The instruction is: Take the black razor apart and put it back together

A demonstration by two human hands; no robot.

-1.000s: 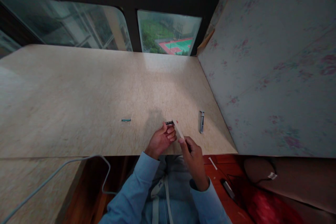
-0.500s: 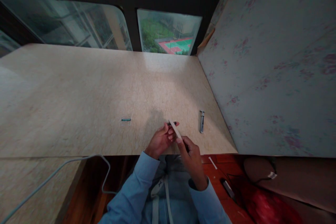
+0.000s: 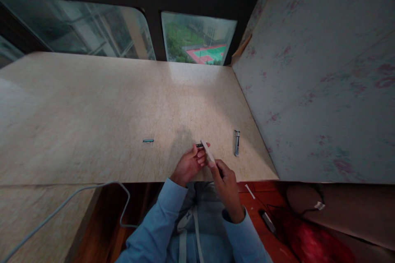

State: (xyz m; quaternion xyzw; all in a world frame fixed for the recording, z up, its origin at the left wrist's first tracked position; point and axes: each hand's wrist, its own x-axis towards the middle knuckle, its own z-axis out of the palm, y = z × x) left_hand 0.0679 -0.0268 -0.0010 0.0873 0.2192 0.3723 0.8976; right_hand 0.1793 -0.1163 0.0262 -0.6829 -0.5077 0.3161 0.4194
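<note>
Both my hands meet over the near edge of the pale stone table [image 3: 123, 102]. My left hand [image 3: 189, 165] has its fingers curled around a small dark piece [image 3: 199, 145] whose tip sticks out past the fingertips. My right hand [image 3: 226, 185] pinches the lower end of a thin white stick [image 3: 207, 152], which slants up and left to touch the dark piece. I cannot make out what either item is.
A small grey metal tool [image 3: 237, 143] lies on the table right of my hands. A short teal piece [image 3: 148, 141] lies to the left. A grey cable [image 3: 77, 197] runs over the table's front edge. A patterned wall [image 3: 314, 74] closes the right side; windows stand behind.
The white stick swung slightly left across the dark piece and back. Both hands have stayed in the same spot.
</note>
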